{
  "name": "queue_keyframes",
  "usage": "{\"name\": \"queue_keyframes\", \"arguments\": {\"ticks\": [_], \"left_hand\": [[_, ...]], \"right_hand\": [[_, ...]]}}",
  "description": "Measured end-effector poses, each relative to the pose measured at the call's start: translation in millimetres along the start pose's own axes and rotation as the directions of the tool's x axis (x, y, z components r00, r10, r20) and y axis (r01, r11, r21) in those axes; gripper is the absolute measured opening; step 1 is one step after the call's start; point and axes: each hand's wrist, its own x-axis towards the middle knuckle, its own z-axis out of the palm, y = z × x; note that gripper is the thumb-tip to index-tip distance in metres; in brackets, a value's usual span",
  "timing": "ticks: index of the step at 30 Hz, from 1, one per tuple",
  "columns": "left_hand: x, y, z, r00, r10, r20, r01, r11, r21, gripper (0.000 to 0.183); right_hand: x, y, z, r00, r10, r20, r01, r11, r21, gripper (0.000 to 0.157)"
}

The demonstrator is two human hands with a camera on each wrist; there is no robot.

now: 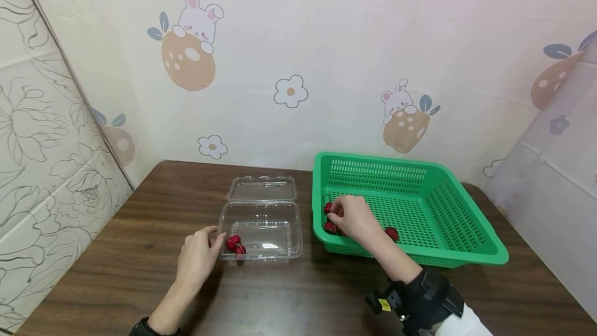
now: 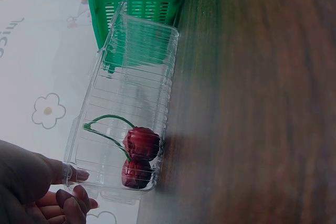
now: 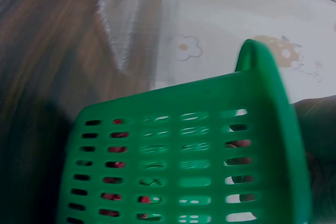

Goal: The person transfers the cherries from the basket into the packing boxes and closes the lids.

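Your left grip (image 1: 198,256) is pinching a clear plastic clamshell (image 1: 270,233); right grip (image 1: 353,217), hold unclear, risking dropping round red cherries (image 1: 330,228) if pinching loosely.

Black wrist mount (image 1: 426,297), yellow tag (image 1: 384,305), white sleeve (image 1: 466,324); opposite, seemingly, black wristband (image 1: 145,329).

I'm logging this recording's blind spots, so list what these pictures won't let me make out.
Cherries in the green basket, head view: exact count; the right hand covers part of the inside.
What that hand holds, if anything, head view: hidden by the hand itself. Right wrist view: the basket's wall blocks it.
Clear container, right wrist view: blurred, cut off by the top edge.
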Motion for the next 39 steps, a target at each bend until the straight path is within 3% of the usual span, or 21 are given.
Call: {"name": "queue_keyframes", "arguments": {"ticks": [14,20,22,32,39], "left_hand": [[0.8,1.3,-0.4,1.000,0.001,0.001,-0.001,1.000,0.003,0.030],[1.3,1.7,0.3,1.000,-0.005,0.001,0.005,1.000,0.000,0.030],[1.1,1.6,0.2,1.000,-0.005,0.000,0.005,1.000,0.001,0.030],[1.0,0.8,-0.6,1.000,-0.006,-0.008,0.006,1.000,0.003,0.030],[1.2,0.8,-0.6,1.000,-0.006,-0.011,0.006,1.000,0.006,0.029]], "right_hand": [[6.4,9.4,13.9,0.996,0.053,0.078,-0.050,0.998,-0.046,0.010],[7.5,13.2,16.7,0.992,0.057,0.109,-0.057,0.998,-0.004,0.039],[7.6,14.0,17.3,0.991,0.065,0.118,-0.066,0.998,0.004,0.043],[10.2,13.6,18.0,0.985,0.111,0.131,-0.104,0.993,-0.058,0.037],[10.0,14.8,17.1,0.985,0.099,0.142,-0.095,0.995,-0.032,0.026]]}}
